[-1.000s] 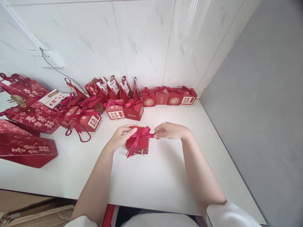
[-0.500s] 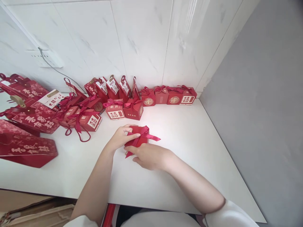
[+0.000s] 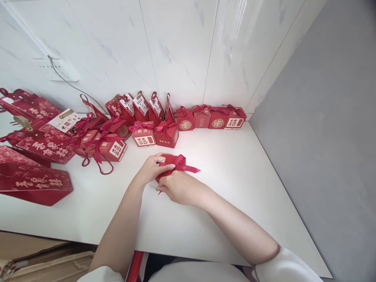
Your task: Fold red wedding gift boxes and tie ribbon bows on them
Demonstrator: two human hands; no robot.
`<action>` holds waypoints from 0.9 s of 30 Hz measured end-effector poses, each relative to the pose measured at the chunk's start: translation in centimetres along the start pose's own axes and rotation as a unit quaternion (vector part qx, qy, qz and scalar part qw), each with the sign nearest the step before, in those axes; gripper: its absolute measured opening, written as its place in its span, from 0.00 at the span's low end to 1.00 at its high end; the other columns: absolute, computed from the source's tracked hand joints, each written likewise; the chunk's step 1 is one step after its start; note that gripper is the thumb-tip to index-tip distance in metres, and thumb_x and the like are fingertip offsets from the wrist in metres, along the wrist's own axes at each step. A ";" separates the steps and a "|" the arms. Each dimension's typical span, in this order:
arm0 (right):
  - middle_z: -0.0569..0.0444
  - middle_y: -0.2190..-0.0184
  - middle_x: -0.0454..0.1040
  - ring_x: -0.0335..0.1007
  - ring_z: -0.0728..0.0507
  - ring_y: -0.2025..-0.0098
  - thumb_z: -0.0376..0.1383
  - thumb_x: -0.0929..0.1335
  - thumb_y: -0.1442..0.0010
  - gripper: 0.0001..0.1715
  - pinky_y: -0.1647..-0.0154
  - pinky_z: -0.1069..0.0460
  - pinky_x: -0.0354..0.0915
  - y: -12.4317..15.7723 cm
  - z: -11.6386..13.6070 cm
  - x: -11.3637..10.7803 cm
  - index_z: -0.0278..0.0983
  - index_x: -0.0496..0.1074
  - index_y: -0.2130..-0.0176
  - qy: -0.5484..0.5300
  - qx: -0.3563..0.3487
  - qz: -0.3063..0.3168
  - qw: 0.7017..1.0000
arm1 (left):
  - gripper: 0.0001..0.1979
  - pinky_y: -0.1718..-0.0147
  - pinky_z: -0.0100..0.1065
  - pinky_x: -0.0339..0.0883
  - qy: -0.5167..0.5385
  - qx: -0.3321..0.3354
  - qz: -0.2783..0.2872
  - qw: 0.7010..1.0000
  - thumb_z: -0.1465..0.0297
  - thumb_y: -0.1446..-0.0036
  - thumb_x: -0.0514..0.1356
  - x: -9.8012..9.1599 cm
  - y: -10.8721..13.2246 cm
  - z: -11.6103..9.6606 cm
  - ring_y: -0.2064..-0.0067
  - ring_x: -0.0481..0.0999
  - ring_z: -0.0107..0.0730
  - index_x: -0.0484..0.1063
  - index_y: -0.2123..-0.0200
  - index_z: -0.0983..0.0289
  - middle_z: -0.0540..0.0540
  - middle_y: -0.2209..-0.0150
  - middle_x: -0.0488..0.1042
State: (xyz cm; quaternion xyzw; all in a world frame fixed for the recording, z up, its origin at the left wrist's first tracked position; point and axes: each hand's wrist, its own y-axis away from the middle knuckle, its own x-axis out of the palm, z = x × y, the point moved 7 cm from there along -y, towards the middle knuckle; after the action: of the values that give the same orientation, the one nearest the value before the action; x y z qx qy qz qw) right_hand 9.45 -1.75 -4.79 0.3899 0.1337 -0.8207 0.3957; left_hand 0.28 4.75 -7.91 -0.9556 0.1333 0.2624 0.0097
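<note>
A small red gift box [image 3: 169, 159] rests on the white table in front of me, with a crimson ribbon [image 3: 179, 161] tied in a bow on top. One ribbon tail sticks out to the right. My left hand [image 3: 152, 168] grips the box from its left side, the thumb pressing on top beside the bow. Over the near side of the box, my right hand [image 3: 182, 188] is closed, its fingers curled at the other ribbon tail, whose tip shows just below. The hand hides most of that tail and the near face of the box.
Several ribboned red boxes [image 3: 202, 117] line the tiled wall, with peaked boxes [image 3: 141, 107] farther left. Larger red gift bags [image 3: 38, 184] fill the table's left side. A grey panel [image 3: 317, 149] bounds the right. An open cardboard carton [image 3: 49, 266] lies below the table edge.
My right hand has moved slightly up over the box and its fingers have curled in, covering most of the near ribbon tail. My left hand keeps its grip.
</note>
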 end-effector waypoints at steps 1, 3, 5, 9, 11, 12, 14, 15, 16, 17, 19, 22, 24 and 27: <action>0.46 0.65 0.77 0.72 0.43 0.64 0.28 0.62 0.38 0.11 0.68 0.53 0.59 -0.2 -0.1 0.2 0.31 0.74 0.65 -0.016 -0.003 0.004 1.000 | 0.27 0.71 0.34 0.59 -0.004 0.000 0.003 1.000 0.56 0.53 0.64 0.0 0.0 0.1 0.72 0.63 0.27 0.49 0.84 0.64 0.51 0.68 0.65; 0.47 0.65 0.77 0.72 0.44 0.64 0.28 0.62 0.38 0.10 0.68 0.54 0.60 -0.7 -0.4 0.7 0.32 0.74 0.66 -0.059 -0.011 0.020 0.998 | 0.27 0.72 0.33 0.58 -0.012 0.003 0.005 1.000 0.56 0.53 0.64 0.1 -0.1 0.2 0.73 0.61 0.26 0.49 0.84 0.64 0.50 0.70 0.63; 0.49 0.66 0.77 0.72 0.46 0.65 0.28 0.62 0.39 0.11 0.69 0.54 0.60 -1.0 -0.6 1.1 0.32 0.73 0.67 -0.091 -0.022 0.040 0.995 | 0.27 0.73 0.33 0.57 -0.017 0.007 0.004 1.000 0.56 0.53 0.64 0.1 -0.2 0.3 0.73 0.60 0.26 0.50 0.84 0.64 0.50 0.71 0.61; 0.48 0.65 0.77 0.72 0.45 0.64 0.27 0.63 0.41 0.10 0.70 0.54 0.60 -1.2 -0.7 1.6 0.32 0.73 0.67 -0.066 -0.006 0.045 0.997 | 0.26 0.71 0.33 0.59 -0.015 -0.001 0.010 1.000 0.57 0.53 0.64 0.2 -0.3 0.8 0.71 0.63 0.27 0.52 0.84 0.64 0.51 0.70 0.62; 0.46 0.65 0.77 0.72 0.44 0.64 0.26 0.63 0.42 0.09 0.70 0.54 0.60 -1.2 -0.5 1.8 0.31 0.74 0.67 -0.044 0.001 0.041 0.998 | 0.25 0.70 0.33 0.61 -0.011 -0.006 0.012 1.000 0.57 0.54 0.64 0.2 -0.4 0.9 0.69 0.64 0.28 0.52 0.84 0.64 0.51 0.69 0.64; 0.46 0.65 0.77 0.72 0.44 0.64 0.26 0.63 0.42 0.09 0.70 0.54 0.60 -1.2 -0.4 2.0 0.31 0.74 0.66 -0.042 -0.002 0.044 0.998 | 0.25 0.70 0.33 0.61 -0.009 -0.007 0.013 1.000 0.58 0.54 0.65 0.2 -0.4 0.9 0.69 0.64 0.28 0.52 0.83 0.64 0.51 0.69 0.64; 0.46 0.65 0.77 0.72 0.44 0.64 0.26 0.63 0.43 0.09 0.70 0.54 0.61 -1.4 -0.1 2.7 0.31 0.74 0.66 -0.055 -0.015 0.063 0.996 | 0.26 0.71 0.32 0.61 -0.010 -0.009 0.014 1.000 0.58 0.54 0.65 0.3 -0.5 1.0 0.70 0.63 0.27 0.51 0.83 0.64 0.51 0.69 0.64; 0.47 0.65 0.77 0.72 0.44 0.64 0.26 0.63 0.42 0.09 0.70 0.54 0.61 -1.6 0.0 3.2 0.31 0.74 0.66 -0.065 -0.020 0.073 0.995 | 0.26 0.72 0.32 0.60 -0.012 -0.010 0.015 1.000 0.58 0.54 0.65 0.3 -0.5 1.0 0.71 0.62 0.26 0.50 0.83 0.64 0.50 0.70 0.63; 0.47 0.66 0.77 0.73 0.44 0.64 0.27 0.63 0.42 0.09 0.69 0.54 0.62 -1.7 0.1 3.6 0.32 0.74 0.66 -0.078 -0.026 0.082 0.993 | 0.26 0.72 0.32 0.59 -0.016 -0.011 0.015 1.000 0.58 0.54 0.65 0.3 -0.5 1.0 0.72 0.62 0.26 0.49 0.83 0.64 0.50 0.70 0.63; 0.48 0.65 0.77 0.73 0.45 0.63 0.27 0.62 0.42 0.10 0.68 0.55 0.63 -1.9 0.2 4.0 0.32 0.74 0.65 -0.098 -0.034 0.092 0.990 | 0.26 0.72 0.32 0.59 -0.020 -0.010 0.014 1.000 0.58 0.53 0.65 0.2 -0.5 0.9 0.72 0.61 0.26 0.49 0.83 0.64 0.49 0.70 0.62; 0.50 0.65 0.78 0.75 0.47 0.62 0.28 0.61 0.40 0.13 0.65 0.55 0.65 -1.9 0.5 4.7 0.33 0.74 0.63 -0.146 -0.046 0.116 0.981 | 0.26 0.71 0.32 0.60 -0.027 -0.005 0.010 1.000 0.58 0.53 0.65 0.2 -0.5 0.7 0.72 0.61 0.26 0.49 0.82 0.64 0.49 0.70 0.62; 0.52 0.65 0.78 0.76 0.48 0.64 0.32 0.61 0.39 0.15 0.63 0.56 0.67 -1.2 0.9 4.1 0.34 0.73 0.56 -0.186 -0.046 0.143 0.971 | 0.25 0.69 0.33 0.62 -0.012 0.000 0.017 1.000 0.58 0.53 0.64 0.0 -0.2 0.5 0.70 0.64 0.27 0.51 0.83 0.64 0.50 0.69 0.63; 0.53 0.65 0.78 0.75 0.50 0.71 0.35 0.63 0.39 0.18 0.66 0.55 0.67 -0.2 0.8 2.2 0.36 0.70 0.49 -0.203 -0.043 0.128 0.970 | 0.24 0.68 0.34 0.63 0.021 -0.001 0.043 0.999 0.59 0.53 0.64 0.2 0.0 0.3 0.69 0.67 0.29 0.53 0.83 0.64 0.51 0.67 0.66; 0.55 0.68 0.76 0.72 0.51 0.74 0.38 0.62 0.37 0.18 0.70 0.55 0.67 1.3 -0.4 -2.1 0.39 0.69 0.49 -0.257 -0.046 0.047 0.964 | 0.19 0.63 0.36 0.67 0.060 0.006 0.092 0.994 0.60 0.56 0.66 0.5 0.4 0.0 0.63 0.72 0.34 0.61 0.82 0.64 0.53 0.61 0.70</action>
State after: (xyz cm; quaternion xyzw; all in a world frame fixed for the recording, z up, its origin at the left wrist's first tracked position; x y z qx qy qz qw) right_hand 11.39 -1.28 -3.38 0.1535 0.0468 -0.8667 0.4724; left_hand 0.55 4.23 -8.16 -0.9532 0.2228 0.2039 -0.0169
